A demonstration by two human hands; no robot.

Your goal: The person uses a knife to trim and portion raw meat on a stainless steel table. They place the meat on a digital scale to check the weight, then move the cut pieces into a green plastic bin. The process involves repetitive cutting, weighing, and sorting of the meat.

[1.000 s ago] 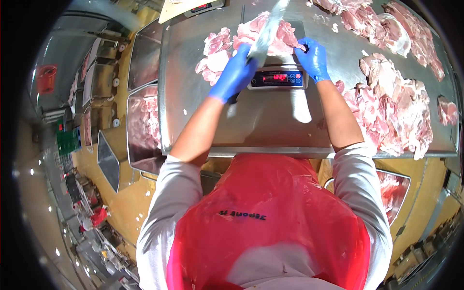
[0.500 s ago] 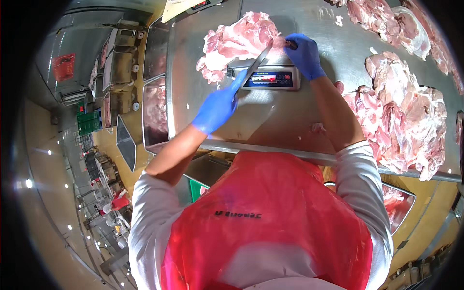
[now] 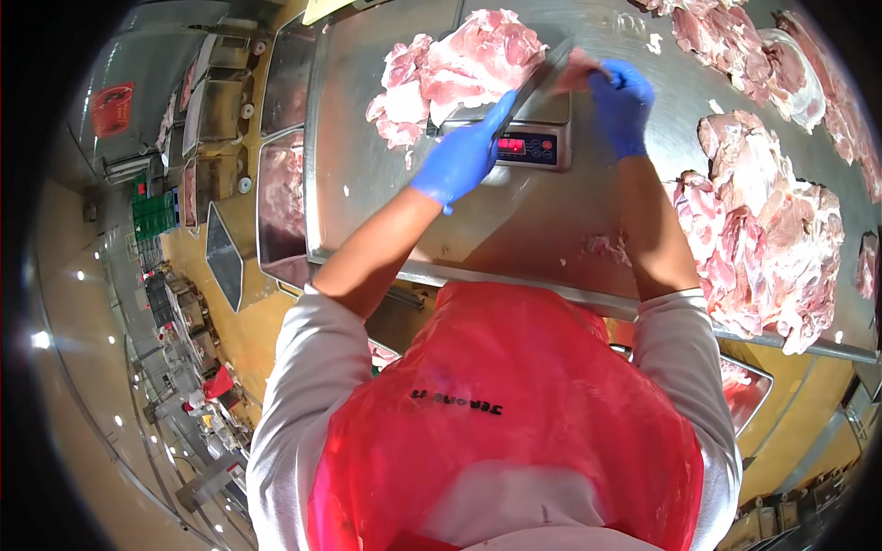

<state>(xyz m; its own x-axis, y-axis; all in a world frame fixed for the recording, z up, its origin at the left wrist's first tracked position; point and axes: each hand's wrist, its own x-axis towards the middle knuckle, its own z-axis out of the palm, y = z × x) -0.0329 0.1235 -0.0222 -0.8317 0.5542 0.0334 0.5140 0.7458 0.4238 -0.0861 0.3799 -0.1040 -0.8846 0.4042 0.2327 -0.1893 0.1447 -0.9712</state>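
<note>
My left hand, in a blue glove, is closed round a knife. The blade points up and right, over the platform of a digital scale with a lit red display. To the right, my gloved right hand pinches a small strip of pink meat, held beside the blade tip. A large pile of raw meat covers the scale's left side and spills past its edge. Whether the blade touches the strip, I cannot tell.
The metal table carries a big heap of raw meat at the right, more pieces at the far right, and scraps near its front edge. Metal bins with meat stand along the left side. Another tub sits below the right edge.
My right hand has moved right, drawing the meat strip away from the pile. My left hand and the knife have shifted right and up, baring part of the scale's platform.
</note>
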